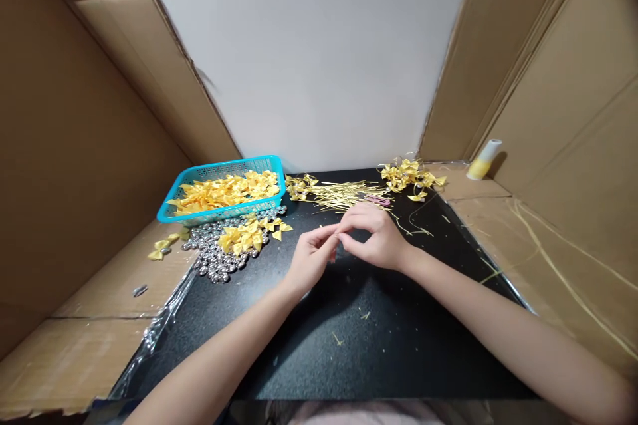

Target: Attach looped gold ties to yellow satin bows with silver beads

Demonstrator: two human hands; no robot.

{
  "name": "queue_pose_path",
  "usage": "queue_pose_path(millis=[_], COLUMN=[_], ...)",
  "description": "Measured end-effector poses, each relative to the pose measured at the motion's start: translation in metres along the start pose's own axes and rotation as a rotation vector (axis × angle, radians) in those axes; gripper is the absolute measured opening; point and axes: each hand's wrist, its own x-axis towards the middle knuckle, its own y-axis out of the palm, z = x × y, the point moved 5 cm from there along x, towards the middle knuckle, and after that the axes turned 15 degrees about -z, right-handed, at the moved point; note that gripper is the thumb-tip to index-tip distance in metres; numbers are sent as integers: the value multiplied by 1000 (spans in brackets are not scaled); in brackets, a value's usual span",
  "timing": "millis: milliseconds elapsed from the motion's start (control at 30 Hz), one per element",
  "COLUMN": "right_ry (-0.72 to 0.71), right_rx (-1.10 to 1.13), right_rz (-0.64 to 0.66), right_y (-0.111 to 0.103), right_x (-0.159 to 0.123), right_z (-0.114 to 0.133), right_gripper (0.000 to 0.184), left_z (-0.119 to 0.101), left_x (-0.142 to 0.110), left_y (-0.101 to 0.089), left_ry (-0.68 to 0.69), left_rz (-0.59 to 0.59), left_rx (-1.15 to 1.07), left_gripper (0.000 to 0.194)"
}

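My left hand [316, 253] and my right hand [371, 237] meet above the middle of the black tabletop [319, 345]. The fingertips of both pinch together at one spot. Whatever lies between them is hidden by the fingers or too small to make out. Just behind my right hand lie a pile of thin gold twist ties [343, 193] and a pink-handled tool [377, 200]. To the left of my left hand are loose yellow ribbon bows [243, 237], resting on a spread of shiny silver bells or beads [214, 264].
A turquoise basket [172, 217] full of yellow bows stands at the back left. Bows with wire and silver pieces [409, 175] are heaped at the back right, near a yellow-white thread cone [483, 160]. Cardboard walls [573, 79] rise on both sides.
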Motion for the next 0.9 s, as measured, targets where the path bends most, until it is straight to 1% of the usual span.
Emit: queue_pose_path(millis=[67, 133, 233, 267, 300, 333, 400, 467, 567, 667, 733, 833, 900], right_ry=[38, 141, 343, 381, 392, 377, 295, 217, 186, 242, 314, 440, 511], right_rx=[-39, -19, 132, 174, 190, 176, 97, 26, -12, -13, 32, 189, 299], right_rz=[-9, 0, 107, 142, 151, 124, 15, -68, -97, -179, -272, -391, -419], right_y=[0, 0, 4, 5, 5, 3, -3, -4, 3, 10, 12, 13, 15], right_x=[1, 2, 2, 1, 1, 2, 3, 1, -6, -17, -24, -33, -36], right_z=[-3, -10, -25, -28, -30, -31, -30, -25, -20, -24, -30, -41, -46], right_gripper=[13, 14, 13, 11, 9, 8, 7, 10, 11, 18, 19, 16, 13], left_z=[-1, -2, 1, 3, 4, 5, 6, 6, 9, 13, 16, 18, 17], left_x=[-4, -5, -2, -1, 0, 1, 1, 1, 2, 2, 2, 1, 0], left_y=[3, 4, 2, 2, 2, 3, 3, 2, 0, 0, 2, 5, 7], left_ry=[46, 53, -26, -69, -112, -149, -193, -202, -171, -102, -69, -74, -86], left_rz=[59, 64, 22, 14, 14, 19, 30, 24, 3, 8, 21, 26, 17], left_rx=[73, 44, -104, -166, -226, -280, -350, -354, -301, -260, -252, -266, -264], left_gripper=[24, 26, 25, 25, 24, 24, 23, 24, 25, 26, 27, 29, 31])
